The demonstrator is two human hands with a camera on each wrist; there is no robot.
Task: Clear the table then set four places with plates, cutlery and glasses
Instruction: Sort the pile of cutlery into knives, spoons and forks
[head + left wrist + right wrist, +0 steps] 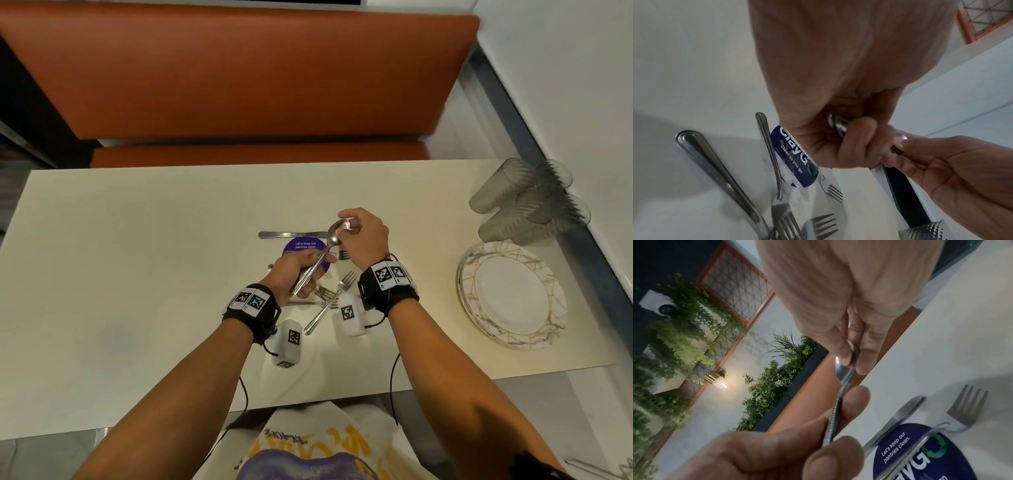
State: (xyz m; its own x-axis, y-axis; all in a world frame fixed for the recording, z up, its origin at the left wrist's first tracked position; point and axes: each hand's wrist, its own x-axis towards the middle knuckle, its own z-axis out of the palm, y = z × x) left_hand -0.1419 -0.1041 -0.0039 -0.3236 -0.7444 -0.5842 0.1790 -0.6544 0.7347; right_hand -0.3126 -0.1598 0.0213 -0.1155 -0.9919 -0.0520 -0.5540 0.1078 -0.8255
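Spoons (pixel 317 262) clasped between both hands, above table (pixel 137 257)

My left hand (pixel 297 270) and right hand (pixel 365 236) hold shiny silver steel spoons (pixel 322 255) over a cream table (pixel 137 240). Below sits a round purple sticker (pixel 301 247) with white lettering. The white round plates (pixel 510 295) carry grey marbling and gold lines; the ribbed tumblers (pixel 527 202) are smoky grey; the padded bench (pixel 239 75) is burnt orange.

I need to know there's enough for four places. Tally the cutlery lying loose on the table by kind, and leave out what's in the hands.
Forks: 3
Knives: 1
Total: 4
The spoons gripped by the left hand and right hand are bundled, so their count is unclear.
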